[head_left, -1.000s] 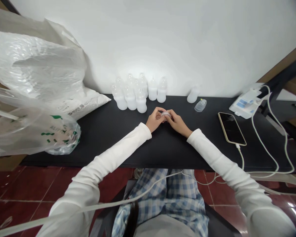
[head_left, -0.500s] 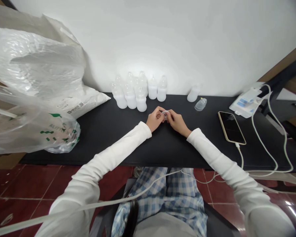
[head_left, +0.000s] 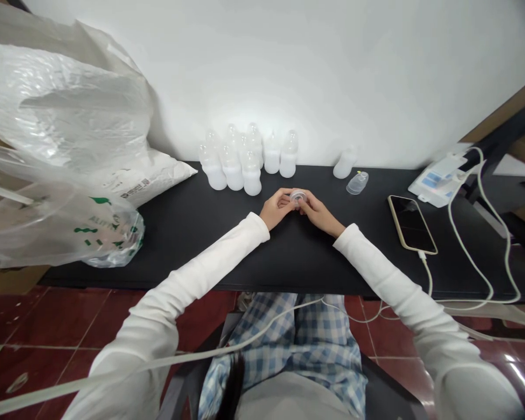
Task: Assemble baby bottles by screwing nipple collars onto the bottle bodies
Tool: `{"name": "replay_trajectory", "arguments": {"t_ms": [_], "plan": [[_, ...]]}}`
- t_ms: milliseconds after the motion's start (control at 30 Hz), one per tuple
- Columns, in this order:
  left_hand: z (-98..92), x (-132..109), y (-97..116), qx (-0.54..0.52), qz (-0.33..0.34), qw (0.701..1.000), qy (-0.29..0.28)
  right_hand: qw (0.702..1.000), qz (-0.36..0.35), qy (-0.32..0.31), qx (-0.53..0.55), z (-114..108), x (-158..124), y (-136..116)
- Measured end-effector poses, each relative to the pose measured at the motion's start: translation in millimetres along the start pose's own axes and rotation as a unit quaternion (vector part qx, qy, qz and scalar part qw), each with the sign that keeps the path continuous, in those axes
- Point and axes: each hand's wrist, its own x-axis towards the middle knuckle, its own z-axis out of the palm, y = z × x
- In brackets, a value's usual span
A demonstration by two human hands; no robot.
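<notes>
Between both hands, just above the black table, is a small clear round piece with a ring-shaped rim (head_left: 298,196); it looks like a baby bottle's nipple and collar. My left hand (head_left: 277,207) grips its left side with bent fingers. On the other side my right hand (head_left: 317,211) holds it, thumb pressed at its middle. Beyond them at the wall, several white baby bottles with clear domed caps (head_left: 252,175) stand in a cluster. Off to the right are a bottle without a cap (head_left: 344,164) and a clear cap (head_left: 357,183) lying tilted on the table.
A large white plastic sack (head_left: 79,111) and a clear bag with green print (head_left: 100,227) fill the left side. On the right lie a phone (head_left: 412,224) on a charging cable (head_left: 426,274) and a white-blue packet (head_left: 437,179). The black table (head_left: 192,233) meets a white wall.
The clear piece has turned so its round rim now faces up towards me. My right thumb has shifted onto its middle. The bottles stay in place.
</notes>
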Motion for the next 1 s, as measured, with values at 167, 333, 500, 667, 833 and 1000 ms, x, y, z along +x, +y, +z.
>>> {"name": "replay_trajectory", "arguments": {"t_ms": [167, 333, 500, 667, 833, 1000], "plan": [[4.1, -1, 0, 0.002, -0.015, 0.999, 0.046, 1.0, -0.017, -0.009, 0.013, 3, 0, -1], [10.8, -2, 9, 0.045, -0.003, 0.996, 0.071, 0.998, -0.024, 0.047, 0.034, 13, 2, -5], [13.4, -1, 11, 0.047, -0.026, 0.995, 0.086, 0.999, 0.02, 0.04, 0.02, 12, -1, -13], [10.3, 2, 8, -0.001, -0.056, 0.996, 0.07, 0.999, 0.01, 0.029, -0.043, 8, -6, -19], [9.2, 2, 7, 0.01, -0.044, 0.997, 0.059, 0.996, 0.012, 0.055, -0.071, 11, -5, -22], [9.4, -1, 13, 0.058, -0.038, 0.995, 0.067, 0.994, 0.01, 0.075, -0.079, 16, -5, -27]]}}
